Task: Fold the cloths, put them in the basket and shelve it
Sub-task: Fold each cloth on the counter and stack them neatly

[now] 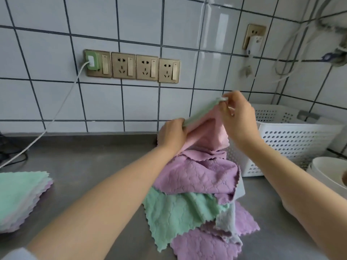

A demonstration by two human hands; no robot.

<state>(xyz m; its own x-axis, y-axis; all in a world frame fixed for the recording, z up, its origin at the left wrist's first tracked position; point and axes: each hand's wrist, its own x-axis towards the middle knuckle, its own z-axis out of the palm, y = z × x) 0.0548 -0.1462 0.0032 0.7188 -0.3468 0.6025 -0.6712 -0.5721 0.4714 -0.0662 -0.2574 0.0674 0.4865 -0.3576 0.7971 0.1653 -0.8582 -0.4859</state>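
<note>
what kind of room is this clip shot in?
Probably a home kitchen or utility nook: grey metal countertop, white tiled wall with a row of power sockets, and a white perforated basket beside the pile of cleaning cloths.

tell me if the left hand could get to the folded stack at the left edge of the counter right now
Probably not at once: the left hand is pinching the pink cloth together with the right hand. The bare counter between it and the folded stack looks free once it lets go.
</note>
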